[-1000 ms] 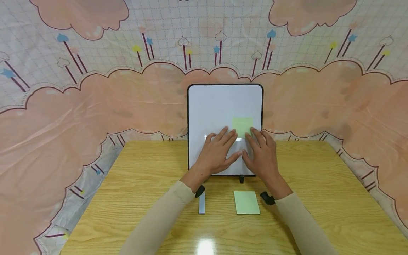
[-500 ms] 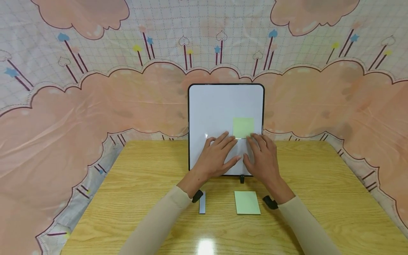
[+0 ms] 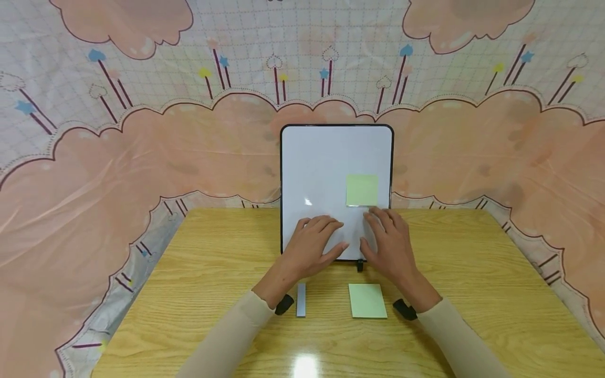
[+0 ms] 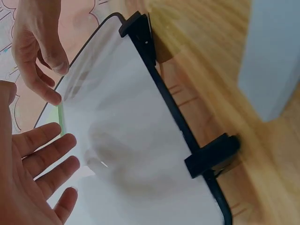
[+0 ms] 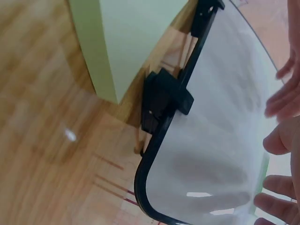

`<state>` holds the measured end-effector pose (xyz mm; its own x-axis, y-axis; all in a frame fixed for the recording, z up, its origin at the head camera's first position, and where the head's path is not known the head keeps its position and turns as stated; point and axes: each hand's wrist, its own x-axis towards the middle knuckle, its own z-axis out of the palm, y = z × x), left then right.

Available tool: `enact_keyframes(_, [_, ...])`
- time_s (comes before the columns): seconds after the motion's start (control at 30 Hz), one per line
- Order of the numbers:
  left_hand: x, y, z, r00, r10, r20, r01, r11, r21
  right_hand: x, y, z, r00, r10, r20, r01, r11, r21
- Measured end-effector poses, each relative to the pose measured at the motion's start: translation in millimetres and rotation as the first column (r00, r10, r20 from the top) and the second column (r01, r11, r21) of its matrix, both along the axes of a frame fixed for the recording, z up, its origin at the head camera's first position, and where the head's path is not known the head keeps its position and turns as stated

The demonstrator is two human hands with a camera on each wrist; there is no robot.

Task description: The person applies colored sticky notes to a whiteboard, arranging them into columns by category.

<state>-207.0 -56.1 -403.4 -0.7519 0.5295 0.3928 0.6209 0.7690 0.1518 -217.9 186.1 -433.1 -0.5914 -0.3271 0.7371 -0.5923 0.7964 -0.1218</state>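
A light green sticky note (image 3: 362,190) is stuck on the right half of a white board (image 3: 321,157) with a black rim. Below it to the left, my left hand (image 3: 309,247) hovers before the board, fingers spread and holding nothing. My right hand (image 3: 389,241) is just under the note's lower right corner, its fingers loosely bent around nothing. Whether its fingertips touch the board cannot be told. In the left wrist view, only a green edge of the note (image 4: 61,117) shows between both hands.
A pad of green sticky notes (image 3: 367,301) lies on the wooden table (image 3: 227,325) in front of the board. Left of it lies a narrow pale blue block (image 3: 301,300). Black clip feet (image 5: 164,101) hold the board's lower edge. A patterned cloth (image 3: 212,152) hangs behind.
Both hands have drawn down and back from the note, the left one farther, leaving the whole note in sight. The note stays in place on the board.
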Motion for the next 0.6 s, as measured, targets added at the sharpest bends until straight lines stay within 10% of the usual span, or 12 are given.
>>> enact_keyframes(0.6, [23.5, -16.9, -17.3, 0.997, -0.027, 0.073, 0.022, 0.997, 0.068, 17.8, -6.6, -9.9, 0.993, 0.087, 0.077, -0.089, 0.996, 0.012])
